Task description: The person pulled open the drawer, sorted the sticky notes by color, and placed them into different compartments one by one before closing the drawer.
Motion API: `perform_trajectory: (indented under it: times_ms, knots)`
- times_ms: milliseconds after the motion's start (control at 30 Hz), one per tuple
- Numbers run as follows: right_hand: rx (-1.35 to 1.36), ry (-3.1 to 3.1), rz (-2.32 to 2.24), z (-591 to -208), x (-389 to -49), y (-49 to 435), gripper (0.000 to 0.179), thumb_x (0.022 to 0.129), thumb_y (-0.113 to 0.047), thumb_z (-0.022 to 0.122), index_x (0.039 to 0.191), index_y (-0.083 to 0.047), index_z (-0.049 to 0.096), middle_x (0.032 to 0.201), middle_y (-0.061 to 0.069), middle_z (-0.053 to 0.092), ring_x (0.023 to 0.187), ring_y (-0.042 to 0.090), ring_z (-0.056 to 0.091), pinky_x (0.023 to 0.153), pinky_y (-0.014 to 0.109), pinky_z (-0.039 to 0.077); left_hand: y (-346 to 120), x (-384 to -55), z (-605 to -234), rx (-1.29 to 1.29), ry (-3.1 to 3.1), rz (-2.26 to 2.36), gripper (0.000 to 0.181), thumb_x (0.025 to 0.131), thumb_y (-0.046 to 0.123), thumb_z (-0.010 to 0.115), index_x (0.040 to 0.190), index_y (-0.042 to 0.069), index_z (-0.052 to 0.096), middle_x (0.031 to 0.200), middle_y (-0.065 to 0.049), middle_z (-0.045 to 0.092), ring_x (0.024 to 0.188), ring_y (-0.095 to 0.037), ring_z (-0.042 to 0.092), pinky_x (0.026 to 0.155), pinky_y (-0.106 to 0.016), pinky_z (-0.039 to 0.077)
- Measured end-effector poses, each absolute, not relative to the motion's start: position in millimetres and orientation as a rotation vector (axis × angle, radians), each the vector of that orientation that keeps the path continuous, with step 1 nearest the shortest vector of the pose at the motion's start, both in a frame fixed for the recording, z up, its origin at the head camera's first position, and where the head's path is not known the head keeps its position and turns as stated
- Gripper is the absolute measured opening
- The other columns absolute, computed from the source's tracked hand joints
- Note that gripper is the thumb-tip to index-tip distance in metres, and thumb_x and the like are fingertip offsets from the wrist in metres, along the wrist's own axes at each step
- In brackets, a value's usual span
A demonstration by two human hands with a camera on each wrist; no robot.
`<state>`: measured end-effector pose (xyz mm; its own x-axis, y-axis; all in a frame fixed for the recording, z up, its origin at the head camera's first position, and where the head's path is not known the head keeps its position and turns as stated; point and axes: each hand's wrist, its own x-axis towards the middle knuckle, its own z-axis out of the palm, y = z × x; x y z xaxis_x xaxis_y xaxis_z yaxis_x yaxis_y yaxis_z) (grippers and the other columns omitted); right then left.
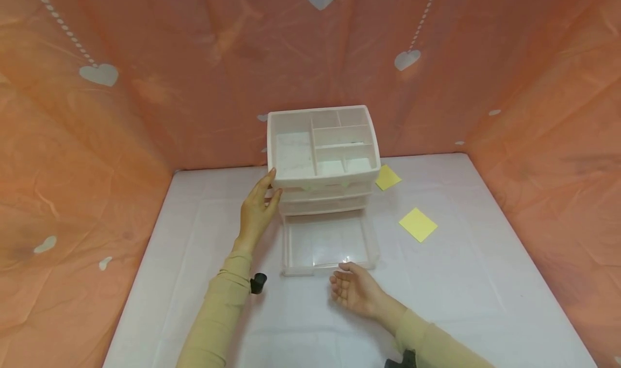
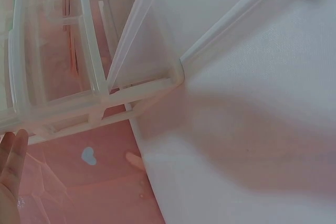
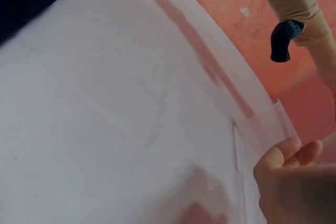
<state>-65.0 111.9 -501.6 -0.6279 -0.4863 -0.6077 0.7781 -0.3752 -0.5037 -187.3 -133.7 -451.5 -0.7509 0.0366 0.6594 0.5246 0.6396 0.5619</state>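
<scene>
A white plastic drawer organizer (image 1: 322, 178) has a divided top tray and stacked drawers beneath. Its clear bottom drawer (image 1: 322, 241) is pulled out toward me, with nothing seen in it. My left hand (image 1: 257, 209) rests its fingertips against the organizer's front left corner; in the left wrist view its fingers (image 2: 14, 156) lie fairly straight along the side. Close to the drawer's front edge is my right hand (image 1: 359, 292), its fingers loosely bent and nothing seen in them. From the right wrist, that hand overlaps the clear drawer (image 3: 265, 124).
Two yellow paper squares, a nearer one (image 1: 418, 225) and a farther one (image 1: 388, 178), lie right of the organizer on the white-covered table (image 1: 466, 282). Orange curtains (image 1: 233, 77) with pale hearts rise behind and at both sides. Black wrist mounts (image 1: 258, 283) stick out from the sleeves.
</scene>
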Motion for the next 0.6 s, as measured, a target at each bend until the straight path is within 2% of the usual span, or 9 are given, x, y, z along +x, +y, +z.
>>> perform_trajectory:
  times_ms: [167,400,600]
  knots:
    - [0.383,0.995,-2.059,-492,-70,118,0.019,0.095,-0.03,0.042,0.094,-0.013,0.051,0.089,-0.005,0.057,0.086,0.007,0.053,0.085,0.02,0.049,-134,-187,-451,-0.43,-2.246,-1.025,0.048,0.086,0.006,0.065,0.13,0.01,0.05,0.126,-0.014,0.059,0.094,-0.029,0.062,0.065,-0.036,0.062]
    - [0.282,0.975,-2.165,-473,-90,136,0.025,0.1,-0.027,0.035,0.1,-0.015,0.057,0.094,-0.004,0.061,0.088,0.008,0.056,0.088,0.021,0.052,-133,-187,-451,-0.442,-2.247,-1.019,0.048,0.086,0.006,0.065,0.13,0.01,0.049,0.127,-0.014,0.059,0.094,-0.03,0.061,0.065,-0.035,0.062]
    - [0.337,1.107,-2.304,-452,-112,156,0.024,0.101,-0.024,0.034,0.1,-0.016,0.056,0.092,-0.004,0.059,0.086,0.009,0.054,0.085,0.02,0.053,-133,-187,-451,-0.44,-2.25,-1.01,0.048,0.086,0.006,0.065,0.13,0.009,0.048,0.127,-0.014,0.059,0.094,-0.029,0.062,0.064,-0.033,0.062]
